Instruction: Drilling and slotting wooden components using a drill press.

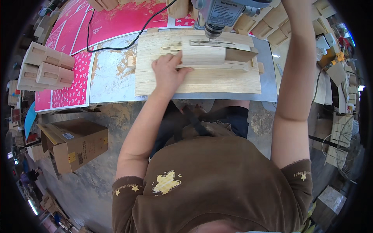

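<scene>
Pressing left hand (168, 72) on pale wood block (203, 55) (smooth, rectangular) under drill (214, 30).

On your left you see pink sheets (74, 93) with little hearts, and wooden boxes (46, 66) piled on them. A black cable (116, 47) runs across. Down on the floor sits an open cardboard box (75, 143).

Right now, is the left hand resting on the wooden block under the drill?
Yes, the left hand presses on the wooden block beneath the drill.
</scene>
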Demonstrator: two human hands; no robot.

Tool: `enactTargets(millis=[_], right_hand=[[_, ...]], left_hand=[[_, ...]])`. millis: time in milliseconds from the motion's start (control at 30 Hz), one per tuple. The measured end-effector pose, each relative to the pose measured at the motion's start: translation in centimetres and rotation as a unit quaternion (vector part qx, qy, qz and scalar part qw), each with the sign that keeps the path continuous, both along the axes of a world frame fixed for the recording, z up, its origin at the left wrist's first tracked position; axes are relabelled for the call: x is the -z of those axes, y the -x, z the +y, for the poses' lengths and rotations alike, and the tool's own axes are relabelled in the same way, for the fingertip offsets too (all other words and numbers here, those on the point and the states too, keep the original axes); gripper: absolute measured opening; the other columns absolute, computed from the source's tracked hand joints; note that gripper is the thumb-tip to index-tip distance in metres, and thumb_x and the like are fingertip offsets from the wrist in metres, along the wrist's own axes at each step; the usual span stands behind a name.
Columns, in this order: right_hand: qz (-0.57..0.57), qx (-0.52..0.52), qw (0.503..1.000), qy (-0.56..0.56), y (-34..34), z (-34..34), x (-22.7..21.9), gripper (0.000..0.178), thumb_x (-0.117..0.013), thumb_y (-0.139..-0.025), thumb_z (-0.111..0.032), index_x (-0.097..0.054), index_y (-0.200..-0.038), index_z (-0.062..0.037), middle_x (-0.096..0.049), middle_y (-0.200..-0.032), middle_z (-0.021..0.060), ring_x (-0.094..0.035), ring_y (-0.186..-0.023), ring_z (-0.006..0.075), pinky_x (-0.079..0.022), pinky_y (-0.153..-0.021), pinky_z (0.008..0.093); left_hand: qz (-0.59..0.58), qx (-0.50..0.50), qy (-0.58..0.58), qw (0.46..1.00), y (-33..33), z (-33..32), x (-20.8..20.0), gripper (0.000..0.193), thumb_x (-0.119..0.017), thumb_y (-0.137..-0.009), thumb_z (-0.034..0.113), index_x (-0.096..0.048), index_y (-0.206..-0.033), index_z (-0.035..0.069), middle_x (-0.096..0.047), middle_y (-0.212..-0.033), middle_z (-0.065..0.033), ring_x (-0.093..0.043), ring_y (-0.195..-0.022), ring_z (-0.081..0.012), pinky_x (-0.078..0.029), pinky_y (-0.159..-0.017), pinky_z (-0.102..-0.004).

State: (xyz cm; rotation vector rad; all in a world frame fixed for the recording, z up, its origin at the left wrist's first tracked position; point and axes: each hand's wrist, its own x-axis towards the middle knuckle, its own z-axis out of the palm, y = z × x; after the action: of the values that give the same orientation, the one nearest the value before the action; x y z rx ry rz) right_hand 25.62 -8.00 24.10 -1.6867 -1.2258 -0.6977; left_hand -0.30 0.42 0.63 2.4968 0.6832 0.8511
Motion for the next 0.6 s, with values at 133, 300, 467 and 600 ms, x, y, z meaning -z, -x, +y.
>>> enactTargets(millis=[133,300,467,600], right_hand=[[0.032,-0.04,0.999,0.018,-0.7,1.2,-0.2,0.034,-0.05,-0.084,-0.026,-0.065,-0.088,0.0049,-0.06,-0.066,0.0112,-0.056,-0.065,0.0157,-0.043,-0.059,0.0275],[0.037,-0.05,0.997,0.055,7.0,-3.9,-1.5,0.033,-0.048,-0.085,-0.024,-0.065,-0.088,0.0044,-0.06,-0.067,0.0118,-0.056,-0.065,0.0168,-0.042,-0.059,0.0274],[0.095,-0.007,0.995,0.027,10.2,-8.3,4.2,0.024,-0.051,-0.09,-0.015,-0.064,-0.083,0.003,-0.047,-0.059,-0.0005,-0.043,-0.056,0.0056,-0.031,-0.052,0.0214],[0.095,-0.051,0.993,-0.044,11.3,-8.3,9.5,0.011,-0.056,-0.084,-0.006,-0.064,-0.08,-0.0005,-0.051,-0.058,0.002,-0.045,-0.052,0.015,-0.04,-0.064,0.0273]], left_hand=[[0.01,-0.013,-0.017,1.0,-1.3,-1.1,0.1,0.056,-0.078,-0.059,0.033,-0.062,-0.11,0.015,-0.053,-0.078,-0.0007,-0.051,-0.082,-0.0204,-0.031,-0.078,-0.0387],[-0.004,-0.012,-0.004,1.0,-1.1,-1.4,0.0,0.056,-0.077,-0.061,0.034,-0.062,-0.111,0.017,-0.052,-0.077,-0.0018,-0.051,-0.082,-0.0211,-0.03,-0.08,-0.0387],[0.012,-0.008,0.01,1.0,-1.3,-1.5,0.0,0.056,-0.077,-0.061,0.034,-0.062,-0.112,0.017,-0.053,-0.078,-0.0018,-0.051,-0.082,-0.0213,-0.03,-0.08,-0.0389],[0.016,-0.013,0.003,1.0,-1.0,-1.5,0.1,0.056,-0.077,-0.061,0.034,-0.062,-0.112,0.017,-0.054,-0.079,-0.0019,-0.051,-0.082,-0.0213,-0.03,-0.08,-0.0388]])
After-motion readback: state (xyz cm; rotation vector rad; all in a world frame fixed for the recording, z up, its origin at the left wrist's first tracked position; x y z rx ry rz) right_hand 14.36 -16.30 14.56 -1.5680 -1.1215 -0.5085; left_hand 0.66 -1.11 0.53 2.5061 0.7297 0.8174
